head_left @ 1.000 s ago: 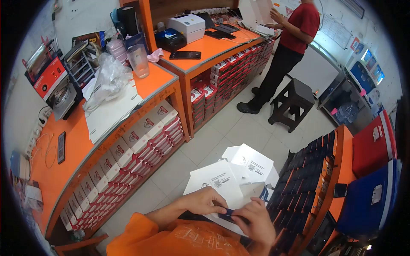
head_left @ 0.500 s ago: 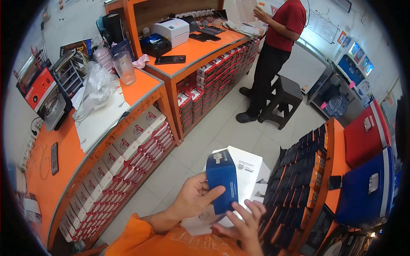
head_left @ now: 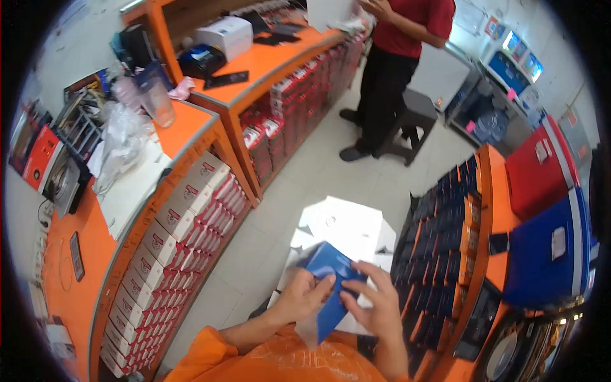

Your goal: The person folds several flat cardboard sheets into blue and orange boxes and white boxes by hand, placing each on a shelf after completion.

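A small blue box [head_left: 332, 311] is tilted in front of my orange shirt. My left hand [head_left: 299, 298] grips its left side, thumb across the face. On its right side, my right hand [head_left: 377, 299] has its thumb and fingers bent against the upper edge, closed on the box. Behind and below the box lie white die-cut card sheets [head_left: 347, 223], which show small printed marks and cut flaps. The print on the box is blurred.
Stacked white-and-red boxes [head_left: 153, 261] fill the shelf at left, and dark boxes [head_left: 426, 254] the right rack. Blue [head_left: 541, 261] and red [head_left: 541, 165] bins stand at right. A person in a red shirt [head_left: 423, 19] stands near a dark stool [head_left: 414, 121].
My right hand has gone from open fingers beside the box to gripping it. The box has turned and tilted, and the view has shifted, with the sheets more exposed.
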Demonstrator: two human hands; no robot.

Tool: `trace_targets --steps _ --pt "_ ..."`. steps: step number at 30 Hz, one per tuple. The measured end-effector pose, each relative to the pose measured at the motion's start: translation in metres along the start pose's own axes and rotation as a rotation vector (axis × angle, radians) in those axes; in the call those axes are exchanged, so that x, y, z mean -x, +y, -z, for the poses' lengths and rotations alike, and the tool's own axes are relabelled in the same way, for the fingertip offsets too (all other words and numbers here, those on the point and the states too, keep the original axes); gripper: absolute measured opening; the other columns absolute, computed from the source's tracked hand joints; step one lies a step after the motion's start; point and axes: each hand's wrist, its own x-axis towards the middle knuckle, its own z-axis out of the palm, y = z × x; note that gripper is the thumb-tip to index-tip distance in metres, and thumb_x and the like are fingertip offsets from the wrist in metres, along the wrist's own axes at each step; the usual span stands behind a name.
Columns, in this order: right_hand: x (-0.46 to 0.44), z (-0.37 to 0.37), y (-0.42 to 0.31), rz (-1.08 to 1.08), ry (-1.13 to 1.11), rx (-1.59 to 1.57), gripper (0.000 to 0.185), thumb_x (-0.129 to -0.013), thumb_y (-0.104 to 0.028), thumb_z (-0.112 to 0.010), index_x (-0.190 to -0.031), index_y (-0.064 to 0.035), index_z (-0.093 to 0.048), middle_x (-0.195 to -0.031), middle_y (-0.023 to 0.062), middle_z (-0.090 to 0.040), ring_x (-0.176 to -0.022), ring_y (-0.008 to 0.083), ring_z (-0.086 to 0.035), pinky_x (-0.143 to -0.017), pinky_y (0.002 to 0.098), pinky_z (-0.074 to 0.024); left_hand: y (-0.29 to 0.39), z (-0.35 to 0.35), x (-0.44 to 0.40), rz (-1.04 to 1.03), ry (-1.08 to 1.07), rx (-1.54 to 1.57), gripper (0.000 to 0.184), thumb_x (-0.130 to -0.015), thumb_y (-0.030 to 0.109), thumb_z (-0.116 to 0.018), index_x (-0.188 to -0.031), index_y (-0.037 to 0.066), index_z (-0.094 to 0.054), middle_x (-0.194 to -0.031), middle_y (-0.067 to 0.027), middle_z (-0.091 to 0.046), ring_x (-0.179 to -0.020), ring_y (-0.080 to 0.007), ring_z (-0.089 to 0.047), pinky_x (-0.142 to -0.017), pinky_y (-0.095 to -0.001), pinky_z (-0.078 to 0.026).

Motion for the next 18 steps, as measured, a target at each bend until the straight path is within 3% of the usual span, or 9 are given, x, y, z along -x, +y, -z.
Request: trace_targets --steps 3,5,7,9,10,11,15,17,18 --pt "0.001 0.003 0.016 -0.19 -0.059 -0.234 0.037 -0.068 -0.009 -0.082 -0.101 -0.0059 -0.066 -0.111 0.0138 -0.06 -0.107 0.0309 -0.058 -0.09 0.0369 -0.0472 0.014 -0.004 -0.009 0.042 -0.067 0.058 0.026 -0.096 0.009 -0.057 -0.117 -0.005 -0.053 -0.101 -0.0124 -0.066 -0.084 -0.0143 -0.067 -0.066 -0.0274 -0.057" --pt "-0.005 0.01 0.021 -0.225 0.01 -0.323 0.043 -0.069 -0.007 -0.081 -0.107 -0.0017 -0.061 -0.11 0.0139 -0.059 -0.107 0.029 -0.058 -0.091 0.035 -0.0467 0.008 -0.007 -0.021 -0.104 -0.103 0.15 0.028 -0.094 0.004 -0.058 -0.12 -0.005 -0.052 -0.106 -0.0142 -0.065 -0.089 -0.0163 -0.068 -0.071 -0.0287 -0.058" --pt "0.017 -0.008 0.04 -0.339 0.341 -0.563 0.044 -0.074 0.0 -0.071 -0.116 0.0001 -0.058 -0.119 0.0148 -0.059 -0.115 0.0304 -0.055 -0.101 0.0375 -0.0408 0.005 -0.006 -0.036 -0.115 -0.089 0.262 0.031 -0.092 0.0 -0.058 -0.121 -0.006 -0.051 -0.108 -0.0142 -0.064 -0.093 -0.0173 -0.067 -0.076 -0.0303 -0.059" --pt "0.03 0.008 0.041 -0.118 0.172 -0.588 0.045 -0.074 -0.001 -0.067 -0.119 -0.0014 -0.061 -0.13 0.0169 -0.055 -0.122 0.0348 -0.051 -0.107 0.0438 -0.0356 -0.004 -0.004 -0.045 -0.134 -0.076 0.318 0.03 -0.092 0.0 -0.059 -0.12 -0.006 -0.051 -0.111 -0.0146 -0.064 -0.095 -0.0179 -0.067 -0.078 -0.0301 -0.058" --pt "0.028 0.023 0.037 -0.052 -0.119 -0.413 0.045 -0.072 -0.004 -0.069 -0.117 -0.0038 -0.064 -0.139 0.0176 -0.049 -0.13 0.0371 -0.043 -0.109 0.0476 -0.0318 -0.018 0.001 -0.049 -0.216 -0.062 0.148 0.029 -0.091 -0.001 -0.06 -0.119 -0.006 -0.053 -0.112 -0.0131 -0.064 -0.094 -0.0175 -0.066 -0.079 -0.0293 -0.057" --pt "0.025 0.022 0.026 -0.094 -0.186 -0.266 0.044 -0.07 -0.009 -0.075 -0.113 -0.0063 -0.068 -0.135 0.0169 -0.051 -0.129 0.0368 -0.042 -0.107 0.0465 -0.0335 -0.026 0.003 -0.048 -0.289 -0.052 -0.022 0.027 -0.091 -0.001 -0.061 -0.117 -0.005 -0.054 -0.112 -0.0115 -0.063 -0.094 -0.0171 -0.066 -0.08 -0.0285 -0.056" --pt "0.019 0.024 0.026 -0.124 -0.145 -0.098 0.07 -0.065 -0.02 -0.083 -0.13 -0.0129 -0.057 -0.128 0.0164 -0.051 -0.122 0.0375 -0.045 -0.102 0.0458 -0.0376 -0.037 -0.004 -0.034 -0.417 -0.227 -0.372 0.042 -0.083 0.001 -0.07 -0.121 0.0 -0.054 -0.118 -0.0101 -0.061 -0.103 -0.0183 -0.062 -0.086 -0.0312 -0.053" --pt "0.011 0.025 0.015 -0.164 -0.159 -0.102 0.079 -0.064 -0.023 -0.084 -0.135 -0.0152 -0.052 -0.126 0.0158 -0.05 -0.119 0.0377 -0.047 -0.1 0.0455 -0.0392 -0.041 -0.001 -0.029 -0.334 -0.327 -0.361 0.051 -0.08 0.006 -0.074 -0.126 0.002 -0.053 -0.121 -0.0126 -0.059 -0.107 -0.0205 -0.06 -0.089 -0.0348 -0.05" --pt "0.008 0.023 0.01 -0.135 -0.314 -0.021 0.087 -0.06 -0.021 -0.086 -0.138 -0.0136 -0.048 -0.128 0.0161 -0.049 -0.118 0.0372 -0.049 -0.099 0.0443 -0.0407 -0.04 -0.003 -0.024 -0.314 -0.368 -0.455 0.051 -0.081 0.009 -0.074 -0.127 0.002 -0.052 -0.121 -0.014 -0.059 -0.108 -0.0215 -0.06 -0.091 -0.0371 -0.049"
